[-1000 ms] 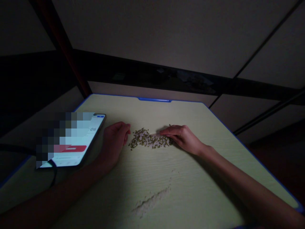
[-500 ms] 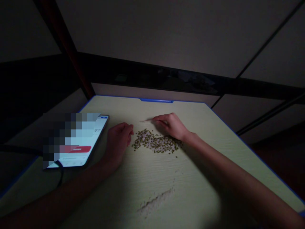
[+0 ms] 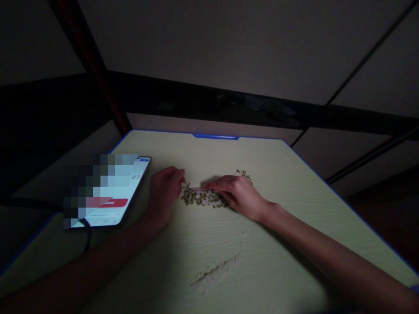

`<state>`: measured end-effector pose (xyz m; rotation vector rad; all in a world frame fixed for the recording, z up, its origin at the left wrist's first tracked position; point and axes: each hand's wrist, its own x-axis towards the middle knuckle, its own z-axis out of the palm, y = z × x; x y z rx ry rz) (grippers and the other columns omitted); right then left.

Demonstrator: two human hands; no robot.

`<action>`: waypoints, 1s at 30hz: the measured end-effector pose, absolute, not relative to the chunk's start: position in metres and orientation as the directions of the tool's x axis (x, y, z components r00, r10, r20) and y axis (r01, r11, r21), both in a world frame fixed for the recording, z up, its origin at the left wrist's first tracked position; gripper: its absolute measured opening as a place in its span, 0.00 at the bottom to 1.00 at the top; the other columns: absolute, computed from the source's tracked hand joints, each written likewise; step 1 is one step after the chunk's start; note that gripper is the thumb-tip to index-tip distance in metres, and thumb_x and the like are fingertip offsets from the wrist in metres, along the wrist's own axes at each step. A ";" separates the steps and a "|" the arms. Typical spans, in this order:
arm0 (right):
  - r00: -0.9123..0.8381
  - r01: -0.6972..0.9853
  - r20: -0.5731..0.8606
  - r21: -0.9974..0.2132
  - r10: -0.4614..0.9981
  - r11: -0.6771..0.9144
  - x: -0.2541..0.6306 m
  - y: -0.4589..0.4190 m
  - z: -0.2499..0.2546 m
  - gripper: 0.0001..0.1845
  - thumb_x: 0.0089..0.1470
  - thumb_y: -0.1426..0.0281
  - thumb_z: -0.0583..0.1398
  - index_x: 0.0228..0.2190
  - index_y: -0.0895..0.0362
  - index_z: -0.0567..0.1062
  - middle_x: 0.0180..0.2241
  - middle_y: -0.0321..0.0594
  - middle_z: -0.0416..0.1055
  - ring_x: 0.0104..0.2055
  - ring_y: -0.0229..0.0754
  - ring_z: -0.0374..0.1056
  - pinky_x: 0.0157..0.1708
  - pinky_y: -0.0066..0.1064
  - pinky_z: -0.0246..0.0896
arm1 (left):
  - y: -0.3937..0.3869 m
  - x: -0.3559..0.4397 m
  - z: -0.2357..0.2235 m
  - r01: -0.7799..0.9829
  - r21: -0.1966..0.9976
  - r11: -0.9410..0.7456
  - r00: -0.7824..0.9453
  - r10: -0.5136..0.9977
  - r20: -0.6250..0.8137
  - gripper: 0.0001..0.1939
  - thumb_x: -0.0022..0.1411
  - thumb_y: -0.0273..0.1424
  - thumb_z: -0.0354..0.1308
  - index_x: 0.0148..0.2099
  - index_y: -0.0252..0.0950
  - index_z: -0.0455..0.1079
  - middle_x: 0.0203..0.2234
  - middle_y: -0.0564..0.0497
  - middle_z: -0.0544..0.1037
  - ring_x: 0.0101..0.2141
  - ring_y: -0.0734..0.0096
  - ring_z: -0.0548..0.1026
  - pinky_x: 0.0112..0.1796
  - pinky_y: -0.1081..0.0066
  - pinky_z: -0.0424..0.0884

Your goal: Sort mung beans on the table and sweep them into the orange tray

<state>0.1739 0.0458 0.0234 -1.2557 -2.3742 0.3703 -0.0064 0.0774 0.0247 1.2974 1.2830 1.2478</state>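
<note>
My right hand point(image 3: 240, 194) is closed on a thin, pale, flat strip point(image 3: 197, 189), whose end points left from the fingertips. The strip lies along the back edge of a low pile of small olive-green beans mixed with whitish grains point(image 3: 199, 199). Part of this pile is hidden under the right hand. Behind that hand is a smaller scatter of the same mix point(image 3: 244, 173). My left hand point(image 3: 166, 185) rests at the pile's left end with its fingers curled and pinched. Whatever is between those fingers, if anything, cannot be made out.
A phone point(image 3: 124, 209) with a lit screen, partly blurred out, lies at the left, a dark cable point(image 3: 87, 233) beside it. Nearer me is a streak of pale grains point(image 3: 216, 274). The pale table point(image 3: 278, 261) has a blue edge; cabinet panels point(image 3: 229, 48) stand behind it.
My right hand has moved toward me with the strip, from behind the pile onto it. The pile is now narrower, and some of the mix shows behind the hand. My left hand has hardly moved.
</note>
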 end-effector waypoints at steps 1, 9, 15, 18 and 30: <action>-0.509 0.705 0.249 -0.428 0.824 0.565 0.174 0.043 0.024 0.20 0.59 0.76 0.50 0.46 0.55 0.77 0.46 0.40 0.77 0.47 0.45 0.73 0.46 0.35 0.66 | 0.077 -0.006 0.025 0.094 0.994 -0.058 -0.047 0.997 0.063 0.15 0.50 0.30 0.53 0.14 0.37 0.58 0.09 0.57 0.58 0.14 0.77 0.55 0.18 0.74 0.51; -0.241 0.778 0.416 -0.458 0.877 0.431 0.219 0.058 0.036 0.17 0.57 0.73 0.53 0.41 0.59 0.79 0.41 0.43 0.79 0.42 0.47 0.75 0.43 0.36 0.67 | 0.074 -0.005 0.029 0.110 0.993 -0.031 -0.048 0.998 0.036 0.14 0.50 0.30 0.52 0.14 0.37 0.57 0.09 0.57 0.57 0.14 0.76 0.55 0.18 0.74 0.52; -0.146 0.841 0.365 -0.444 0.919 0.310 0.260 0.070 0.019 0.18 0.56 0.70 0.53 0.39 0.62 0.80 0.37 0.48 0.80 0.39 0.50 0.76 0.39 0.38 0.67 | 0.074 -0.006 0.028 0.125 0.991 -0.045 -0.029 0.998 0.049 0.14 0.50 0.31 0.52 0.15 0.37 0.57 0.09 0.57 0.58 0.15 0.76 0.56 0.19 0.74 0.52; -0.159 0.825 0.344 -0.468 0.925 0.316 0.262 0.063 0.015 0.17 0.56 0.70 0.54 0.40 0.59 0.80 0.39 0.47 0.79 0.39 0.49 0.76 0.40 0.39 0.68 | 0.074 -0.005 0.028 0.143 0.989 -0.046 -0.039 0.998 0.053 0.13 0.49 0.32 0.52 0.16 0.38 0.58 0.10 0.57 0.58 0.15 0.76 0.56 0.18 0.74 0.52; -0.174 0.801 0.400 -0.474 0.900 0.366 0.255 0.023 0.021 0.15 0.57 0.72 0.54 0.40 0.57 0.79 0.38 0.44 0.79 0.39 0.46 0.75 0.40 0.39 0.70 | 0.070 -0.004 0.038 0.213 0.976 -0.035 -0.046 0.998 0.046 0.15 0.51 0.30 0.51 0.15 0.38 0.56 0.10 0.56 0.57 0.15 0.75 0.56 0.19 0.73 0.53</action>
